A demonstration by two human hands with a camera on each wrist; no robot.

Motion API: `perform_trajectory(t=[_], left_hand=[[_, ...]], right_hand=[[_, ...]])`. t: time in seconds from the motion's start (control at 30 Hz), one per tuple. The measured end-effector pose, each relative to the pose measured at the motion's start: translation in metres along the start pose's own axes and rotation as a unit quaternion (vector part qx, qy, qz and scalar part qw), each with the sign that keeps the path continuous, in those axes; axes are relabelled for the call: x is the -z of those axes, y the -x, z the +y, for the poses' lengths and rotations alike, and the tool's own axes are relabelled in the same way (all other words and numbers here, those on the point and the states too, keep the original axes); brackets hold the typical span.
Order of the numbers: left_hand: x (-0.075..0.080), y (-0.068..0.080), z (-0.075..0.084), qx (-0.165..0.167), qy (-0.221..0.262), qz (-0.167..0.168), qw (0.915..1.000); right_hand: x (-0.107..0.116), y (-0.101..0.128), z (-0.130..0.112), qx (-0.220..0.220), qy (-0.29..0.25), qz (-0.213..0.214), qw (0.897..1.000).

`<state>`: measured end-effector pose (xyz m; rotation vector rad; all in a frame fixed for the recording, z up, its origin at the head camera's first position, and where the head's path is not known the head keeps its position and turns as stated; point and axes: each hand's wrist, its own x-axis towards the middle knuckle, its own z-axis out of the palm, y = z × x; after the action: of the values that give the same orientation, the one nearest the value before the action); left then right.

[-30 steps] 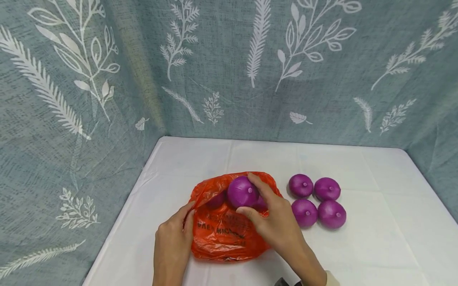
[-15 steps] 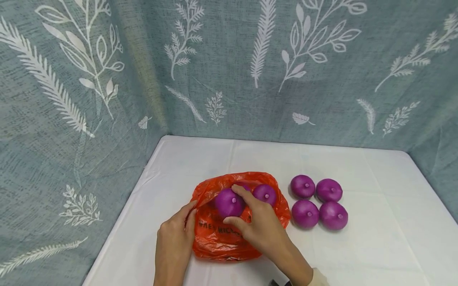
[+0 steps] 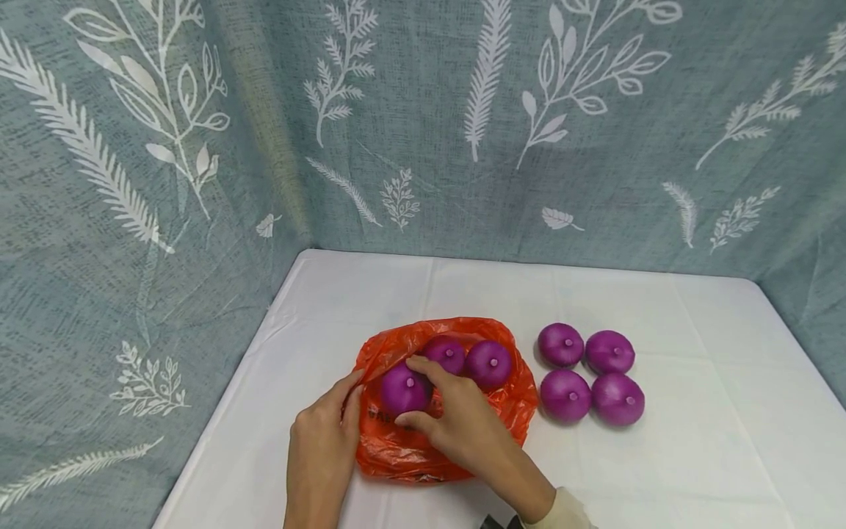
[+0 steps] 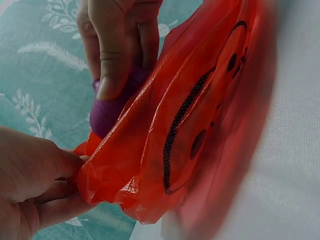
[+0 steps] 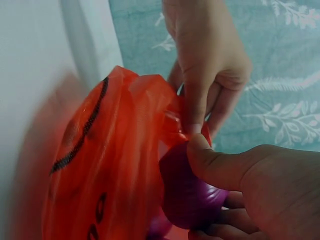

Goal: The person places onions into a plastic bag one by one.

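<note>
The left hand [image 3: 322, 441] comes in from the near edge with its back turned up, thumb and curled fingers pinched together at their tips; in the left wrist view the thumb lies pressed over the folded fingers [image 4: 47, 192]. The right hand [image 3: 456, 426] reaches in from the near right, its forearm slanting leftward and ending in a pale cuff. Its fingers are spread and curved, thumb [image 5: 210, 162] set opposite them, just right of the left hand's fingertips.

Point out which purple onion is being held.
The purple onion at the orange plastic bag's mouth, gripped by the right hand; the other six lie untouched.
</note>
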<state>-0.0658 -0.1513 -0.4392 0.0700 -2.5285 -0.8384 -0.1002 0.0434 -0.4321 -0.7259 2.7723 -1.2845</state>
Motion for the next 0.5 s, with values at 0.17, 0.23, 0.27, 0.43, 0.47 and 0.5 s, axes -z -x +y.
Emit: perform_trajectory(t=[0.17, 0.23, 0.27, 0.43, 0.47, 0.5], left_hand=[[0.001, 0.000, 0.000, -0.003, 0.002, 0.005, 1.0000], [0.001, 0.000, 0.000, -0.006, 0.004, 0.007, 1.0000], [0.001, 0.000, 0.000, -0.007, 0.005, 0.008, 0.9999], [0.002, 0.001, 0.001, -0.011, 0.007, 0.007, 0.9999], [0.002, 0.001, 0.001, -0.011, 0.007, 0.007, 0.9999], [0.002, 0.001, 0.001, -0.011, 0.007, 0.008, 0.9999]], right_hand=[[-0.008, -0.003, -0.001, -0.008, 0.007, -0.013, 1.000], [-0.011, -0.004, 0.000, -0.007, 0.004, -0.017, 1.000], [-0.012, -0.005, 0.000, -0.005, 0.002, -0.017, 1.000], [-0.018, -0.008, 0.001, 0.009, -0.002, -0.012, 1.000], [-0.019, -0.009, 0.001, 0.010, -0.001, -0.011, 1.000], [-0.020, -0.009, 0.001, 0.010, 0.001, -0.011, 1.000]])
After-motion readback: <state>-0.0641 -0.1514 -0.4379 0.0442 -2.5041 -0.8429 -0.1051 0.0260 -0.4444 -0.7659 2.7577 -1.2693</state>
